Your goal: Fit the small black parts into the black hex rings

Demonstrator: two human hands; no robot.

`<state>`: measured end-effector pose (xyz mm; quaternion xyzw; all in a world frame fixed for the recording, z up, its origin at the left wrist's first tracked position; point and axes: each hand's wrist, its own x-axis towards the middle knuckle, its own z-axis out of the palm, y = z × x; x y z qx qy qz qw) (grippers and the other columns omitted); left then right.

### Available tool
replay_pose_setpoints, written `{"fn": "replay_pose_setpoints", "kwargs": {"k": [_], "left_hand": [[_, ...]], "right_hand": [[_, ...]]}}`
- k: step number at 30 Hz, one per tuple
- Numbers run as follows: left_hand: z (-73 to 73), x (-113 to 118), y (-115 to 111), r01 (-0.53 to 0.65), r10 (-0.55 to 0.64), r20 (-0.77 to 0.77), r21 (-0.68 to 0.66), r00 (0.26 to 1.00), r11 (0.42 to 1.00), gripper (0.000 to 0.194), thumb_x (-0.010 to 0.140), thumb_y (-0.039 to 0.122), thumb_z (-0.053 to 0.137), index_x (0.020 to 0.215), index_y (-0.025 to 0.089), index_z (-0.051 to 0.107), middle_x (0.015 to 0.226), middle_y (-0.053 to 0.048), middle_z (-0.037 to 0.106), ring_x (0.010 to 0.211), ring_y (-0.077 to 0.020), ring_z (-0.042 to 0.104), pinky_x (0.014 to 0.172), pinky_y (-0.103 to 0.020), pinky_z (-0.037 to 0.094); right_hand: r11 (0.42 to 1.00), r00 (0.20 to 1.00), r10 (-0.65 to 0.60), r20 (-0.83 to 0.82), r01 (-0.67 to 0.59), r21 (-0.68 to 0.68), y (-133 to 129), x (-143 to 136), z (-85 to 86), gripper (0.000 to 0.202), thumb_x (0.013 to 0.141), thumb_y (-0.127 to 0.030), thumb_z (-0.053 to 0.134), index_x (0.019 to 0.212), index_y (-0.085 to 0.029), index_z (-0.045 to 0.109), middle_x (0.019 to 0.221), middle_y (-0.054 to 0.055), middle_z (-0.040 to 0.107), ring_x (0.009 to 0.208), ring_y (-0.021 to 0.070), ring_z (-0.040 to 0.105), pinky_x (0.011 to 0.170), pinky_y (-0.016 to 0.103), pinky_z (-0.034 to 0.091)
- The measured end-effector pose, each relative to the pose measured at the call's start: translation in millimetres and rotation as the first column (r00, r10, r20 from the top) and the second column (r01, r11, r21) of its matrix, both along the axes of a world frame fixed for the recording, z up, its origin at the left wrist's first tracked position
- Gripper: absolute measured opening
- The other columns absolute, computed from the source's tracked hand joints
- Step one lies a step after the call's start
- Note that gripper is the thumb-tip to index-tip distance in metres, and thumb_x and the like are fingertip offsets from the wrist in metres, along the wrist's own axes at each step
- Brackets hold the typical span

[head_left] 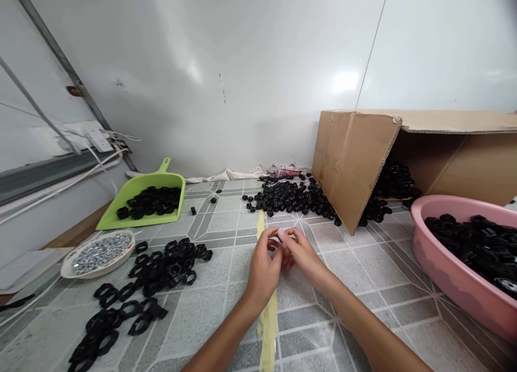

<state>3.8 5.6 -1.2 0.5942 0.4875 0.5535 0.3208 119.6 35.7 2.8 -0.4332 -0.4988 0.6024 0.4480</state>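
Here, the left hand (262,267) and right hand (304,254) meet above the yellow tape (269,321), fingers curled with tips close together; whether they pinch anything, I cannot tell. Black rings (163,275) lie leftward, while beyond the hands small black parts (288,197) heap beside the cardboard box (347,167).

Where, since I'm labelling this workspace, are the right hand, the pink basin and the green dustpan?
Right hand (304,252): head view, back of the hand.
Pink basin (440,269): head view, outer wall.
Green dustpan (118,199): head view, bare left side.
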Motion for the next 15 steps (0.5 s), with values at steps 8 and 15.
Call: {"fn": "replay_pose_setpoints", "kwargs": {"k": [8,15], "left_hand": [[-17.2,-2.9,16.5,0.047,-0.043,0.066,-0.073,0.997,0.996,0.050,0.088,0.024,0.060,0.136,0.023,0.048,0.130,-0.012,0.059,0.101,-0.0210,0.064,0.084,-0.034,0.051],[-9.9,-7.5,17.5,0.117,-0.119,-0.020,-0.096,0.993,0.988,0.016,0.086,0.032,0.063,0.091,0.018,0.068,0.088,-0.005,0.072,0.079,-0.0187,0.065,0.075,-0.029,0.050]], "right_hand": [[0.900,0.952,-0.179,0.247,0.057,0.433,9.9,20.4,-0.6,0.030,0.085,-0.034,0.063,0.112,-0.022,0.059,0.098,0.005,0.064,0.083,0.0196,0.062,0.068,0.030,0.051],[0.826,0.899,-0.289,0.329,0.061,0.560,-29.6,20.1,27.4,0.032,0.089,-0.038,0.060,0.116,-0.022,0.068,0.107,0.009,0.066,0.095,0.0228,0.063,0.074,0.032,0.053]]}}
